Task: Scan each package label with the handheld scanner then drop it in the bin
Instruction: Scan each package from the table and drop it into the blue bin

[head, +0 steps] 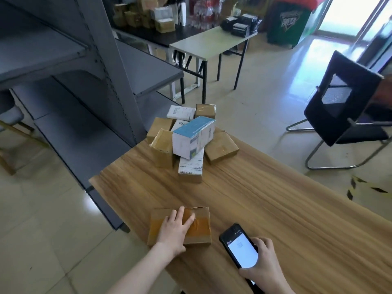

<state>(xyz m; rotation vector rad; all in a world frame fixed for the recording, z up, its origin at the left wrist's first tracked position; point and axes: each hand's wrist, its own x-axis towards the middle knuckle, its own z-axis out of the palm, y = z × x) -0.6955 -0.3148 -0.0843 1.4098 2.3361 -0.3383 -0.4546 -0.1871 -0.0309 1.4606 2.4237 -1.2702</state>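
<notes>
table [275,209]: wood-grain top | far end: heap of parcels [220,147], blue-topped box [192,134] uppermost | near left edge: brown taped box [201,228], flat | right of it: handheld scanner [241,249], screen lit

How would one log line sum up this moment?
left hand: flat on brown box | right hand: grips scanner, screen lit | package pile: far end of table

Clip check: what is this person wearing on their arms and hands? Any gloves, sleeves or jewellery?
Nothing that shows. The left hand and right hand are ungloved, with no rings that I can make out. Neither wrist carries a watch or band, and no sleeve comes into the frame.
</notes>
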